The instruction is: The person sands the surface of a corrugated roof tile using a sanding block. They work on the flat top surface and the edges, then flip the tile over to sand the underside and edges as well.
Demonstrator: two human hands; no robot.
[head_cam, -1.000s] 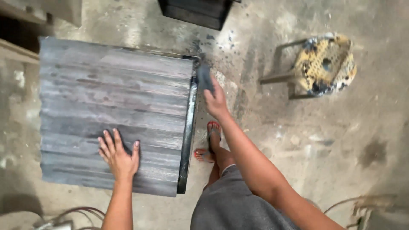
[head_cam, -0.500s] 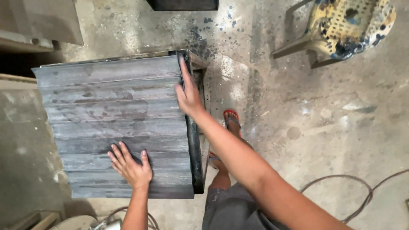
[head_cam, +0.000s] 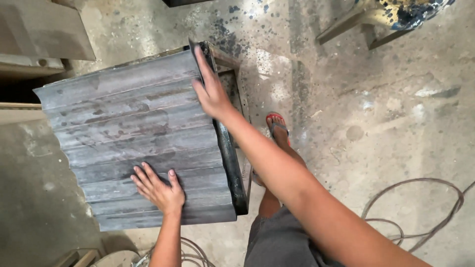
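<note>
The left hand (head_cam: 159, 190) lies flat, fingers spread, on the near part of a grey ribbed metal sheet (head_cam: 128, 128). The right hand (head_cam: 210, 89) presses open-palmed at its right edge, gripping nothing. The sheet rests on a dark metal frame (head_cam: 230, 153) above the concrete floor (head_cam: 376, 128).

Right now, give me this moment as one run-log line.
left hand: flat on ribbed metal sheet | right hand: on sheet's right edge by dark metal frame | sheet on frame | cable on floor
</note>
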